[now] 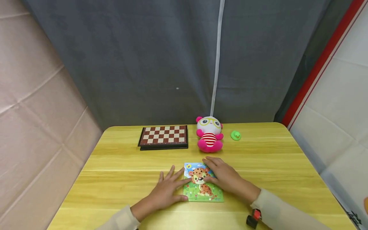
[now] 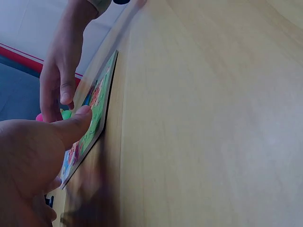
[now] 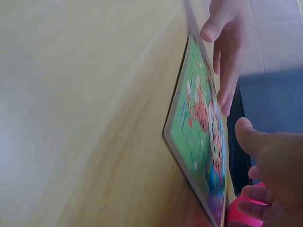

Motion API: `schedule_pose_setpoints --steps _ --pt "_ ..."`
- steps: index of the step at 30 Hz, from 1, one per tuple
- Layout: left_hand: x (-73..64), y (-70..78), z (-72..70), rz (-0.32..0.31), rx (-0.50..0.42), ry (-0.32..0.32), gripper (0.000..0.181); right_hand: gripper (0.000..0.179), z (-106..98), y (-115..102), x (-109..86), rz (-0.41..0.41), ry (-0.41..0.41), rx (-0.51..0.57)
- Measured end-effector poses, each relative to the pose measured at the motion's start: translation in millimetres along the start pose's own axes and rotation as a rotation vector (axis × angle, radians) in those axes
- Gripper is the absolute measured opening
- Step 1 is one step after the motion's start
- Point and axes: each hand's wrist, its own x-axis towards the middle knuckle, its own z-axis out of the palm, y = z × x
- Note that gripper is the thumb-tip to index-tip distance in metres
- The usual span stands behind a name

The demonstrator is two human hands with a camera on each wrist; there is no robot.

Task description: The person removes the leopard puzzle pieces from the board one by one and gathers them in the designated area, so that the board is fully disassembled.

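Observation:
A square leopard picture puzzle (image 1: 204, 194) lies flat on the wooden table, with a green and blue background. My left hand (image 1: 166, 190) is at its left edge, fingers spread, the index fingertip over the picture and the thumb by the lower left corner. Over the upper right part is my right hand (image 1: 225, 175), fingers extended and covering that corner. In the left wrist view the puzzle (image 2: 98, 111) shows as a thin board beside the left thumb. The right wrist view shows the board (image 3: 194, 127) with the right thumb raised above it.
Behind the puzzle sits a pink and white plush panda (image 1: 209, 134). To its left lies a chessboard (image 1: 164, 137), and to its right a small green toy duck (image 1: 235, 135). A grey curtain (image 1: 143, 64) hangs beyond the table's back edge (image 1: 256, 123).

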Motion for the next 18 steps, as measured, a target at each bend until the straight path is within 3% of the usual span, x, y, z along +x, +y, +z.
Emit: schedule_pose_setpoints --steps 18 --pt "-1.1 -0.3 4.4 0.000 0.010 -0.002 0.070 0.045 18 -23 28.8 -0.042 -0.022 0.219"
